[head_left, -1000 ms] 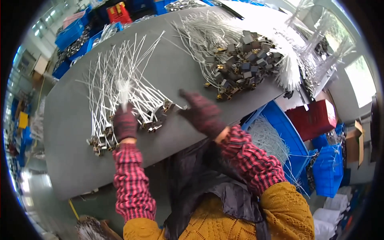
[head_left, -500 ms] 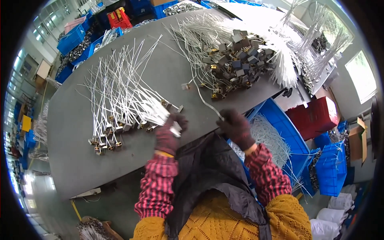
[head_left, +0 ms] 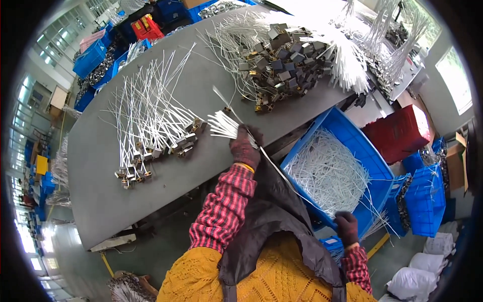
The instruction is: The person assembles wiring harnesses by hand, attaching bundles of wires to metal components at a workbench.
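My left hand (head_left: 246, 146), in a dark glove, is closed round a bundle of white strips (head_left: 224, 125) above the near table edge. One long white wire (head_left: 284, 177) runs from beside that hand down to my right hand (head_left: 347, 229). The right hand, also gloved, is closed at the wire's lower end, by the near rim of a blue crate (head_left: 375, 146). Left of my left hand lies a spread of white wires (head_left: 151, 110) with small dark and brassy block ends (head_left: 183, 143). Beyond it is a larger heap of grey block-ended wires (head_left: 289, 68).
Cut white strands (head_left: 329, 171) fill the blue crate beside the grey table (head_left: 201, 65). A red box (head_left: 397, 133) stands behind it, with more blue bins (head_left: 422, 196) to the right. White sacks (head_left: 415, 279) lie on the floor at lower right.
My right hand has moved down and right from the table edge to the crate's near rim, with the wire stretched behind it. My left hand has moved right with the white bundle, off the wire spread.
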The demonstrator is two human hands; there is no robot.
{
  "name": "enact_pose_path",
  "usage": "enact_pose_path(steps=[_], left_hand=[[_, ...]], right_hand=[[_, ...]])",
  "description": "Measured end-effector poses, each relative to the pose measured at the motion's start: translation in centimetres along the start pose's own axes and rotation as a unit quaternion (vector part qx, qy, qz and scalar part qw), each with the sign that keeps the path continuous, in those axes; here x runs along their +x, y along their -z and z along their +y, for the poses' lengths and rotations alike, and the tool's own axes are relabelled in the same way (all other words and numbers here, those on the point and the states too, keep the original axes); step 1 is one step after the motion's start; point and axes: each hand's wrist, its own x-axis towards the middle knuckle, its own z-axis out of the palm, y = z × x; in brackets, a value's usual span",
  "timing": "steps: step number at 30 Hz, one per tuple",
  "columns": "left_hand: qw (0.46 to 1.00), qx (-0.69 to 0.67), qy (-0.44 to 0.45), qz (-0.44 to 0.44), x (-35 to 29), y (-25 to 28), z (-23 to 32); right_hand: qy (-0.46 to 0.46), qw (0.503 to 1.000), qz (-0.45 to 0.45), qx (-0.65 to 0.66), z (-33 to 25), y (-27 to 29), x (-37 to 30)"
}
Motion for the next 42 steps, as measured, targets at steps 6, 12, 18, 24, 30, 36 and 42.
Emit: enact_pose_path(steps=[6,12,18,24,30,36,42], left_hand=[[0.983,-0.164,0.067,0.042,2.6,-0.2,5.0],[0.986,-0.151,0.030,0.066,3.4,2.1,7.9],[0.988,-0.126,0.025,0.086,3.0,3.3,8.8],[0.992,-0.111,0.035,0.039,1.1,3.3,8.3],[0.997,0.021,-0.076,-0.009,-0.9,4.9,7.3],[0.879,0.446,-0.066,0.156,2.7,9.7,20.2],[0.892,0.371,-0.026,0.255,3.7,14.7,25.7]], right_hand=[[-0.027,0.992,0.118,0.015,10.0,10.5,-1.0],[-0.032,0.989,0.135,0.043,10.3,9.9,0.3],[-0.029,0.990,0.127,0.046,9.6,8.6,1.7],[0.088,0.992,-0.085,0.028,-1.3,-7.4,7.4],[0.170,0.918,-0.344,0.103,-19.5,-31.5,6.7],[0.215,0.881,-0.416,-0.071,-29.0,-40.5,5.9],[0.480,0.772,0.057,-0.413,-25.3,-40.1,18.2]])
